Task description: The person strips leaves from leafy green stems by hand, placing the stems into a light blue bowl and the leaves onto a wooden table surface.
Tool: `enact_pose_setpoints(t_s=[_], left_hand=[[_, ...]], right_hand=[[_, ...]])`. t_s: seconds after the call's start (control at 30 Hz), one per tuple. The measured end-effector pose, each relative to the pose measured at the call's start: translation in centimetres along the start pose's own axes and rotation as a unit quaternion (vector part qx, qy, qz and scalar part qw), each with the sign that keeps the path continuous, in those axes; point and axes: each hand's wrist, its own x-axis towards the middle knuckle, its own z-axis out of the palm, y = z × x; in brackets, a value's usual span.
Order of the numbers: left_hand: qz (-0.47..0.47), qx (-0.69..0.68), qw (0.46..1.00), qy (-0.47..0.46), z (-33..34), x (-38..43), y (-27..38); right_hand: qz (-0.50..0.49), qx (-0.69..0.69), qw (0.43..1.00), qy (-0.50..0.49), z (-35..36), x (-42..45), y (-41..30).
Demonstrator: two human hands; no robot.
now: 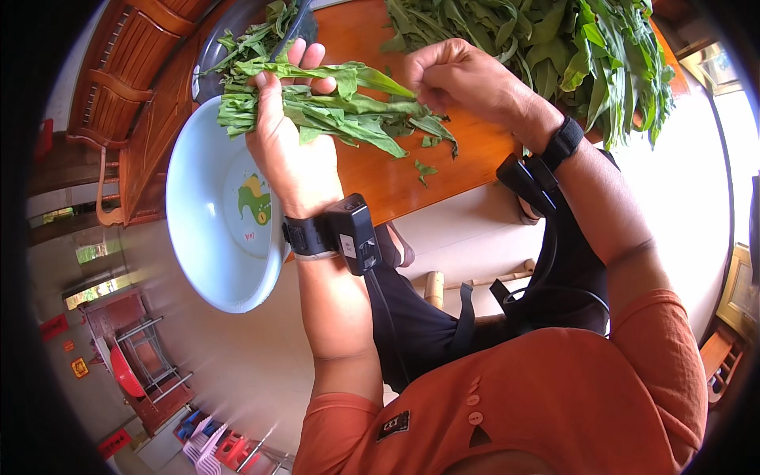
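Observation:
My left hand (pixel 291 130) is turned palm up and holds a bunch of long leafy greens (pixel 350 113), its thumb lying across their cut-looking ends. One longer leaf (pixel 368 77) rests over the fingers and reaches right. At that leaf's tip my right hand (pixel 451 74) has its fingers curled in and seems to pinch the end; the fingertips are partly hidden. Both hands are above a brown wooden table (pixel 404 190). Beneath and left of my left hand, a light blue plastic basin (pixel 202 196) stands tilted in view, with a cartoon print on its bottom.
A large heap of leafy greens (pixel 552 53) covers the table's far right. Behind the basin, a dark bowl (pixel 211 65) holds more greens. Torn leaf bits (pixel 425 171) lie near the table edge. Left is a wooden bench (pixel 130 71). Wrist-worn devices (pixel 354 234) have cables.

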Motion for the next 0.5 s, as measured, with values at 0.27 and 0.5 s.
enact_pose_setpoints(t_s=[0.27, 0.5], left_hand=[[0.017, -0.014, 0.999, 0.032, 0.8, -0.1, -0.3], [0.008, 0.010, 1.000, 0.026, 1.4, -0.7, -0.5]], right_hand=[[-0.040, -0.044, 0.983, 0.173, 1.4, -0.7, -1.0], [-0.306, -0.306, 0.885, 0.169, 4.0, -0.4, -0.8]])
